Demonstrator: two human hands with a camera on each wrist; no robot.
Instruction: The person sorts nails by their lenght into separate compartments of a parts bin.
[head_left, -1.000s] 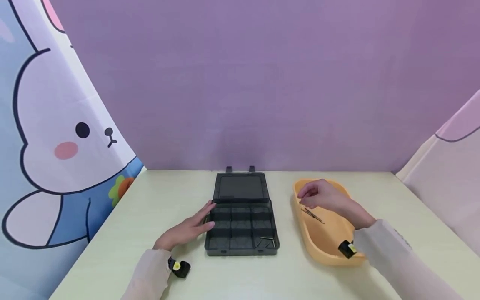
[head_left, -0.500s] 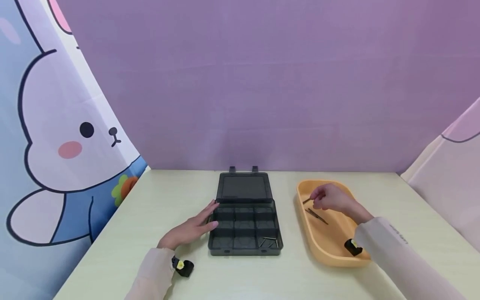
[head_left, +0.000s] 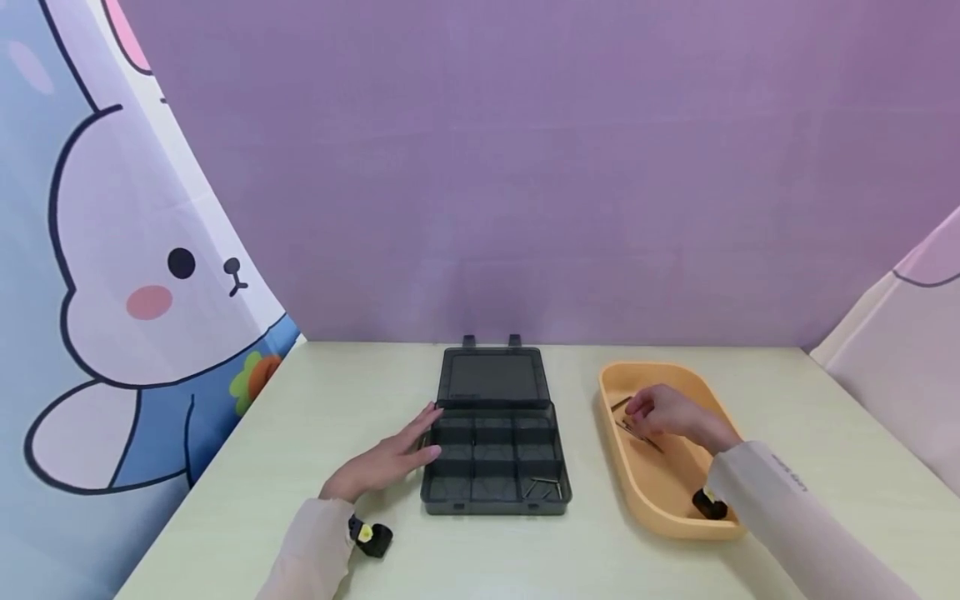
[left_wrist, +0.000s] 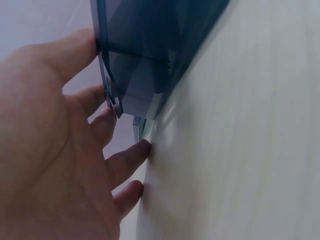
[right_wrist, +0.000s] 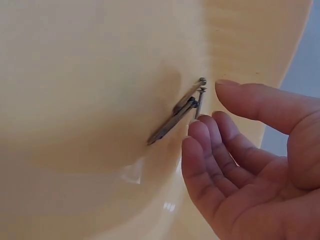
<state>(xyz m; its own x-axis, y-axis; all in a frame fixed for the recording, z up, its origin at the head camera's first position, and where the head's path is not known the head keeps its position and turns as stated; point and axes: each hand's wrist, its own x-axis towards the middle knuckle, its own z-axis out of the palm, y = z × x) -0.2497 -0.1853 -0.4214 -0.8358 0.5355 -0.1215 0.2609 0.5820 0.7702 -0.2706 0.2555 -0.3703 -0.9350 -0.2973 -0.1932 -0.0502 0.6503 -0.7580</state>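
Note:
My left hand [head_left: 390, 460] lies along the left side of a dark, see-through compartment box [head_left: 497, 507], its fingers stretched out. In the left wrist view, thumb and fingers touch the box's side [left_wrist: 135, 75], and the lower fingertips reach the table. My right hand [head_left: 670, 414] is inside an orange tray [head_left: 637, 492], close over several thin metal screws [head_left: 652, 443]. The right wrist view shows its thumb apart from the curved fingers, with the screws [right_wrist: 175, 120] just beyond the fingertips. One more screw [head_left: 621, 402] lies by the tray's left wall.
The box lid [head_left: 495, 375] is folded back, away from me. Several screws [head_left: 543, 480] lie in the box's front right compartment. A pale table [head_left: 360, 383] carries box and tray, with a purple backdrop [head_left: 525, 183] behind. Wrist cameras [head_left: 372, 540] sit on both wrists.
My right hand has moved down and nearer to me in the tray, over the grouped screws. The screw by the left wall now shows apart from it. My left hand stays at the box.

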